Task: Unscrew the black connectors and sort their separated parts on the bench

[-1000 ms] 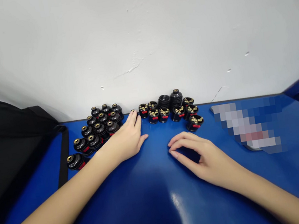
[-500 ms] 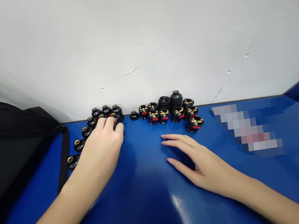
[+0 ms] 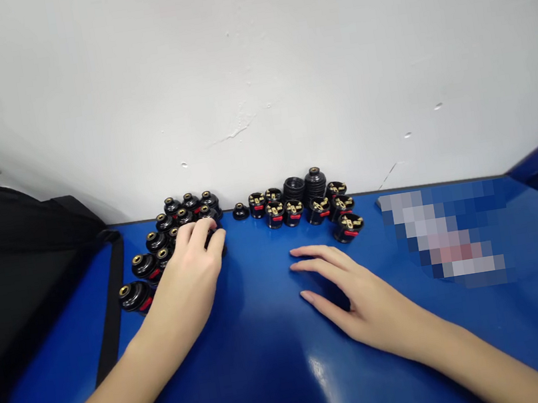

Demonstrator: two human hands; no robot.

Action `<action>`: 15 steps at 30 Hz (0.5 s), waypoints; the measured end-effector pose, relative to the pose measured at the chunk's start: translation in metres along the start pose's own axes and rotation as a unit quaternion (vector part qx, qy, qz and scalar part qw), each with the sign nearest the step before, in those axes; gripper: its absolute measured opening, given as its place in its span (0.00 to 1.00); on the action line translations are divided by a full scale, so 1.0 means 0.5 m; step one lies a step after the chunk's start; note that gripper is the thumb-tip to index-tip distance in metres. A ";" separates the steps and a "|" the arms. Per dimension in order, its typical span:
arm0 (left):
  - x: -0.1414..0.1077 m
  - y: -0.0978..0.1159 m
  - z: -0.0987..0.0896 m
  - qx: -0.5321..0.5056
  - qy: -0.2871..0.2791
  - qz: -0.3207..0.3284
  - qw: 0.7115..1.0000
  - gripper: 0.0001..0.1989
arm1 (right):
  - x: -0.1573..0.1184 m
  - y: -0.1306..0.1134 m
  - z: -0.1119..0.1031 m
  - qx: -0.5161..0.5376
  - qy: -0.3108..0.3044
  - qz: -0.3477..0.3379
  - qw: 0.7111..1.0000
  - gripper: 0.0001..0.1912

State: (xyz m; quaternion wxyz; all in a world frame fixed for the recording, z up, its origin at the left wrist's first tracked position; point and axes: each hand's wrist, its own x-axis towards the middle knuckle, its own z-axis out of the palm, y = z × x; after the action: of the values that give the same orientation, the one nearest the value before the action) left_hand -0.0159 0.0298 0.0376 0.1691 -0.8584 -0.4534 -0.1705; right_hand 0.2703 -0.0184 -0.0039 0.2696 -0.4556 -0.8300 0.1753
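Several black lamp holders [image 3: 145,266] with domed caps, brass threaded holes and red switches stand in rows at the left. My left hand [image 3: 191,260] reaches over the right side of this group, fingers curled down around a lamp holder [image 3: 224,246] that they mostly hide. Fingers apart, my right hand [image 3: 353,293] hovers low over the table's middle with nothing in it. Nearest to it is a socket body [image 3: 350,226] with brass contacts and a red switch. More such socket bodies [image 3: 294,212] cluster behind, by a loose domed cap [image 3: 240,211].
A black threaded sleeve [image 3: 294,188] and a ribbed lamp holder [image 3: 316,184] stand against the white wall [image 3: 251,83]. On the blue table [image 3: 252,359], a pixelated item [image 3: 441,240] lies at the right. A black bag [image 3: 10,267] with a strap covers the left side.
My left hand has drawn slightly down and toward me, uncovering more lamp holders in the left group. My right hand stays almost where it was, still open. The view has shifted slightly.
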 end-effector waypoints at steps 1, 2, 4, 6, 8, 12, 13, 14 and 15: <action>-0.002 -0.001 0.002 -0.010 -0.001 0.002 1.000 0.21 | 0.001 0.000 0.000 0.001 0.002 -0.002 1.000 0.17; -0.004 -0.002 0.004 -0.021 -0.002 0.005 1.000 0.21 | 0.002 0.001 0.000 0.003 0.004 -0.004 1.000 0.17; -0.007 0.000 0.010 -0.049 -0.003 0.012 0.999 0.20 | 0.004 0.001 -0.001 0.007 0.009 -0.008 1.000 0.16; -0.009 0.007 0.015 -0.094 -0.006 0.020 0.995 0.20 | 0.006 0.001 -0.002 0.011 0.014 -0.011 1.000 0.16; -0.008 0.021 0.019 -0.155 -0.004 0.025 0.988 0.20 | 0.007 0.002 -0.002 0.016 0.016 -0.013 1.000 0.17; -0.002 0.061 0.028 -0.334 0.037 -0.034 0.941 0.13 | 0.007 0.005 0.000 0.038 0.033 -0.002 0.999 0.24; -0.001 0.072 0.031 -0.388 0.035 -0.071 0.918 0.13 | 0.007 0.005 0.000 0.051 0.039 0.002 0.998 0.27; 0.000 0.083 0.034 -0.444 0.022 -0.114 0.888 0.15 | 0.007 0.005 0.001 0.069 0.041 0.005 0.997 0.28; 0.000 0.093 0.038 -0.500 -0.002 -0.154 0.852 0.16 | 0.007 0.006 0.001 0.093 0.042 0.008 0.995 0.29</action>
State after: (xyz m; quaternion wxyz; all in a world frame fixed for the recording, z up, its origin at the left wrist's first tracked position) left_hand 0.0255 0.0137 0.0146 -0.3127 -0.7463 -0.4337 -0.3965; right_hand 0.2701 -0.0139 -0.0050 0.3441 -0.4419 -0.7944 0.2350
